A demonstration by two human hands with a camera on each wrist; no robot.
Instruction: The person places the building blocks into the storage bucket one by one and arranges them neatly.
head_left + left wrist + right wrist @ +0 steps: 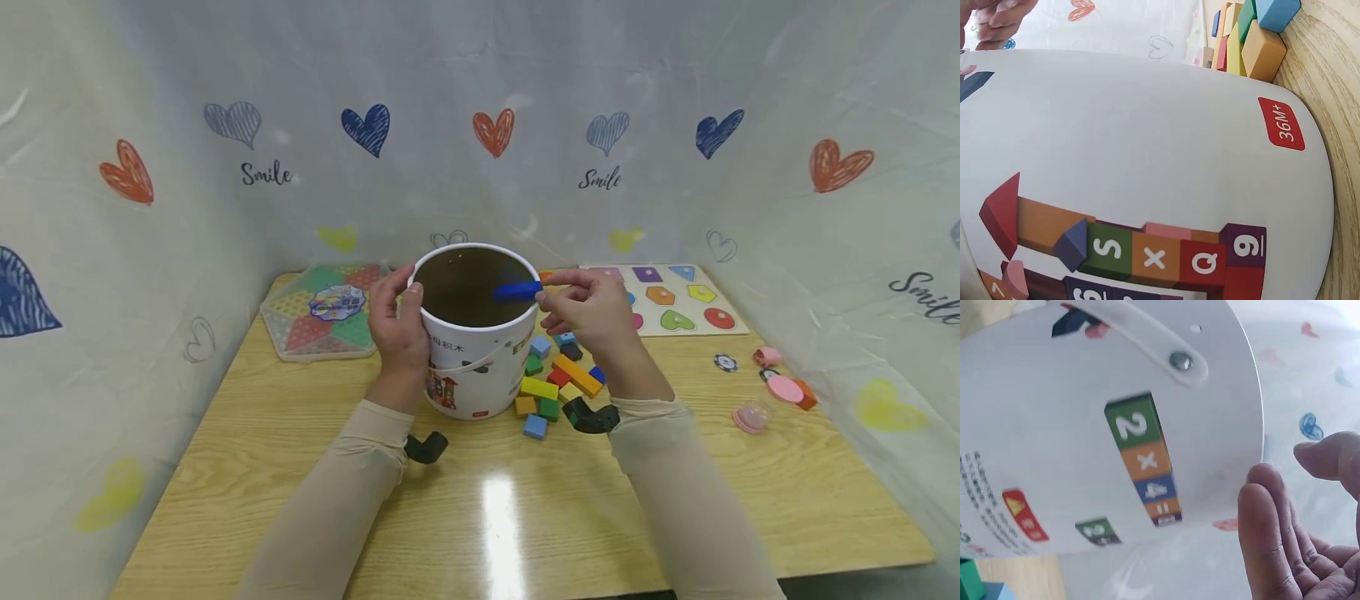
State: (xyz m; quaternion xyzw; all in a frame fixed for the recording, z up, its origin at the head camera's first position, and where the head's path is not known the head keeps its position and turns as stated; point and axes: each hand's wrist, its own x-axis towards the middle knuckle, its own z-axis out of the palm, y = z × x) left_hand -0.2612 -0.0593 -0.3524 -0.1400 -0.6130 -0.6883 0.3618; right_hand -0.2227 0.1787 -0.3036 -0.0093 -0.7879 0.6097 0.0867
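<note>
A white bucket [480,375] with printed letter-block pictures stands on the table. My left hand [400,321] holds its left side, thumb at the rim and the other fingers along the outside wall. At the right rim is my right hand [588,310]. A blue block [517,291] shows just inside the bucket's mouth, by the right fingertips. In the right wrist view, the thumb [1319,459] stands apart from the fingers [1260,531], with a gap between them. The bucket's wall hides part of this hand's work there. The bucket's bottom inside is dark.
Several coloured wooden blocks [539,388] lie right of the bucket. Behind them is a shape puzzle board [686,319]. A clear case [288,329] with coloured sections sits at back left. Small pink toys [785,388] and a poker chip [725,362] are at the right.
</note>
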